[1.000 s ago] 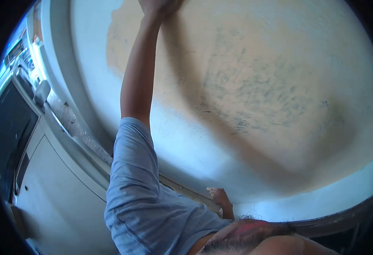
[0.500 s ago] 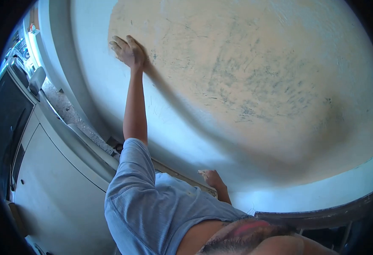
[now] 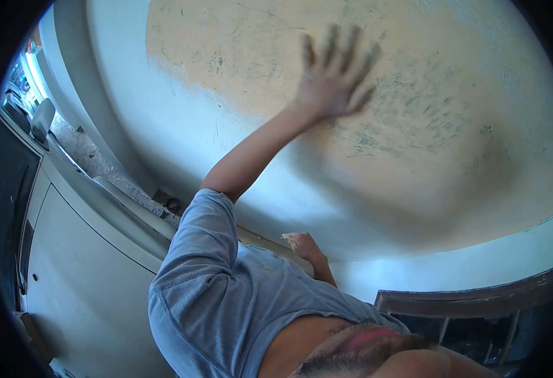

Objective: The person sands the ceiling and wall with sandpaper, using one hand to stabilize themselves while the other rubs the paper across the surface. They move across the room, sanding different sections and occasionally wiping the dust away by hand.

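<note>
My left hand (image 3: 333, 79) is raised in front of the wall (image 3: 415, 195), its fingers spread and blurred by motion, with nothing visible in it. It is over the tan patch, which has dark scratchy marks. Whether the palm touches the surface I cannot tell. Lower down, near the shirt, my right hand (image 3: 305, 244) is closed, with something small and pale at its fingertips that I cannot make out.
On the left stands a pale vehicle (image 3: 94, 271) with a side mirror (image 3: 42, 120). Rubble-strewn ground (image 3: 91, 154) shows between it and the wall. A dark brown frame (image 3: 465, 302) is at the lower right.
My left hand has swept from the patch's left edge to the right across it, its fingers now spread wider. My right hand has shifted slightly up and left in view.
</note>
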A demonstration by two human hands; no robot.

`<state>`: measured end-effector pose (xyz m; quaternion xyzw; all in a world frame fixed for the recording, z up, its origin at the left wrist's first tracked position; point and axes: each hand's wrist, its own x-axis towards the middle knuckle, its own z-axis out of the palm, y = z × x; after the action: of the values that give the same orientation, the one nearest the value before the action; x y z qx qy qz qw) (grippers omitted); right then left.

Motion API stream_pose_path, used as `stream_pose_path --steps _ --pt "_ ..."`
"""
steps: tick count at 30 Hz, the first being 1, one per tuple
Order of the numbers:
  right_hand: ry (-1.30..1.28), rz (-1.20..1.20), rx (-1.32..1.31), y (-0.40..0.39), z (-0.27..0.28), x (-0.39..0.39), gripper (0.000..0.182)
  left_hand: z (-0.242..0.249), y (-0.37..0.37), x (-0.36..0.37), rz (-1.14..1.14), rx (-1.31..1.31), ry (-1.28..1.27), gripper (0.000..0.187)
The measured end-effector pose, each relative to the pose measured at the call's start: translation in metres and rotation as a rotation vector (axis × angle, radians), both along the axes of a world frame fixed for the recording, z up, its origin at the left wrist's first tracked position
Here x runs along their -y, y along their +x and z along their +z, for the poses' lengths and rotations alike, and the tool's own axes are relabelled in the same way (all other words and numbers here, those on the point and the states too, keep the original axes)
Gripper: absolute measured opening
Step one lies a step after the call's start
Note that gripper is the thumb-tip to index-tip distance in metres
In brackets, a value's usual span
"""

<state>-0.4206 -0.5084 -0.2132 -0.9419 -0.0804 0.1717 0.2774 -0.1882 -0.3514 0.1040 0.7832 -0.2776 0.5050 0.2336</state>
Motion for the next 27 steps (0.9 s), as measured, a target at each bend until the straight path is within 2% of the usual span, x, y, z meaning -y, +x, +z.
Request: stream_pose_path --steps 2,4,5,6,7,8,9,10,11,12,13,14,16,17,18,20,22,23,26,27 --pt "0.003 -0.02 0.005 -0.001 0.003 -0.002 0.032 -0.028 -0.015 0.023 -0.175 0.234 0.193 0.063" --pt "0.008 -0.05 0.012 -0.004 0.005 0.006 0.031 -0.053 -0.034 0.026 -0.527 0.114 0.625 0.047" --pt "0.15 -0.02 0.118 -0.005 0.006 0.019 0.03 -0.061 -0.042 0.025 -0.539 0.119 0.627 0.047" --pt "0.291 0.015 0.23 -0.002 0.009 0.034 0.029 -0.066 -0.046 0.023 -0.661 -0.011 0.669 0.037" --pt "0.29 -0.09 0.234 -0.002 0.046 0.035 0.028 -0.069 -0.047 0.018 -0.784 -0.142 0.712 0.027" --pt "0.289 -0.209 0.243 -0.005 0.09 0.038 0.028 -0.066 -0.038 0.008 -0.783 0.033 0.419 0.025" --pt "0.47 -0.305 0.318 -0.006 0.106 0.059 0.027 -0.058 -0.026 -0.003 -0.789 0.196 0.121 0.023" --pt "0.506 -0.345 0.453 -0.011 0.143 0.073 0.027 -0.047 -0.02 -0.012 -0.68 0.206 -0.048 0.028" --pt "0.348 -0.387 0.575 -0.02 0.149 0.111 0.027 -0.034 -0.016 -0.02 -0.566 0.207 -0.214 0.033" --pt "0.236 -0.544 0.832 -0.025 0.184 0.105 0.029 -0.023 -0.011 -0.025 -0.318 0.254 -0.245 0.041" --pt "0.235 -0.578 0.847 -0.024 0.198 0.104 0.029 -0.015 -0.008 -0.029 -0.063 0.302 -0.274 0.049" --pt "0.198 -0.639 1.063 -0.019 0.209 0.104 0.03 -0.019 -0.004 -0.029 -0.093 0.31 -0.27 0.049" --pt "0.102 -0.743 1.496 -0.001 0.226 0.105 0.034 -0.041 0.002 -0.028 0.045 0.156 -0.159 0.055" --pt "0.045 -0.787 1.711 0.01 0.232 0.108 0.036 -0.052 0.006 -0.029 0.024 0.169 -0.154 0.055" --pt "0.04 -0.808 1.722 0.021 0.232 0.114 0.036 -0.064 0.01 -0.03 0.016 0.181 -0.11 0.056" --pt "-0.385 -0.706 1.717 0.042 0.223 0.133 0.039 -0.087 0.019 -0.039 -0.01 0.194 -0.058 0.057" --pt "-0.436 -0.746 1.789 0.072 0.224 0.166 0.043 -0.102 0.029 -0.052 0.004 0.22 -0.059 0.057" --pt "-0.484 -0.697 1.832 0.076 0.253 0.175 0.045 -0.103 0.032 -0.06 -0.009 0.231 -0.051 0.057" --pt "-0.507 -0.576 1.955 0.073 0.392 0.19 0.049 -0.098 0.047 -0.084 0.025 0.309 0.007 0.057" --pt "-0.504 -0.624 1.892 0.071 0.433 0.196 0.047 -0.093 0.049 -0.09 0.013 0.309 0.018 0.057"
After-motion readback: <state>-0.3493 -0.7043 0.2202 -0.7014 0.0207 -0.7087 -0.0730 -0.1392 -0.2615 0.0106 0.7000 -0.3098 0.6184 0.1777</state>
